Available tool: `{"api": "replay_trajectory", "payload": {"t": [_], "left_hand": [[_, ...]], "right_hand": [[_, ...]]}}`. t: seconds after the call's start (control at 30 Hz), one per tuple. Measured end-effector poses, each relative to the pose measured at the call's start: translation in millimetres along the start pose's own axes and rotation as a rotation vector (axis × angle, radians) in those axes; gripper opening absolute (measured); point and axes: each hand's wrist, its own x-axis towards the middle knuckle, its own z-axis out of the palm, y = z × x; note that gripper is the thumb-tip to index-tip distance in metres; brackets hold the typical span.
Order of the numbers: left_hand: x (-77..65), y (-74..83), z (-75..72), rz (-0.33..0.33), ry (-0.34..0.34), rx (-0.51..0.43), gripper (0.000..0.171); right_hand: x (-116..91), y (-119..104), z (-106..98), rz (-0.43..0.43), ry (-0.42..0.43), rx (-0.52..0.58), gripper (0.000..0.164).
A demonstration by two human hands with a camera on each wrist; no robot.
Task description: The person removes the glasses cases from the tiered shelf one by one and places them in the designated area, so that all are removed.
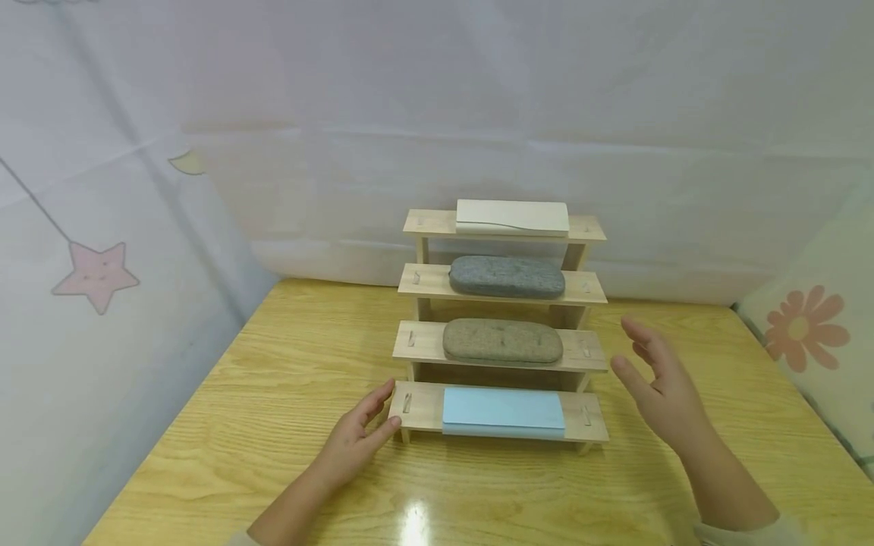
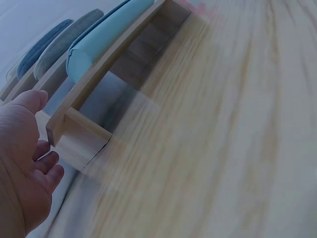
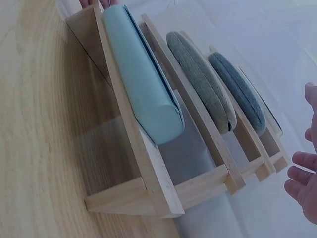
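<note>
A wooden stepped rack (image 1: pixel 424 408) stands on the table with one glasses case lying on each step. From the top down they are a white case (image 1: pixel 512 216), a dark grey fabric case (image 1: pixel 507 277), a brownish-grey fabric case (image 1: pixel 502 340) and a light blue case (image 1: pixel 504 412). At the left end of the lowest step is my left hand (image 1: pixel 355 438), fingers loosely bent with thumb and fingertips at the board's edge; contact is hard to tell. My right hand (image 1: pixel 661 387) hovers apart from the rack's right side, thumb and fingers spread, holding nothing.
The wood-grain table (image 1: pixel 293 356) runs under the rack and out to both sides. Behind it hangs a pale cloth backdrop (image 1: pixel 341 91), with a pink star (image 1: pixel 98 277) printed at left and an orange flower (image 1: pixel 806 328) at right.
</note>
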Motion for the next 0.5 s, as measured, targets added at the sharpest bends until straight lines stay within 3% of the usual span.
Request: {"api": "replay_trajectory", "payload": {"t": [0.3, 0.5], "left_hand": [[-1.4, -1.5, 1.3, -0.023, -0.011, -0.010, 0.067], [-2.3, -3.2, 2.7, -0.017, 0.000, 0.008, 0.065]], "right_hand": [[-11, -6, 13, -0.058, 0.019, 0.005, 0.051], [-19, -11, 21, -0.053, 0.013, 0.001, 0.052]]}}
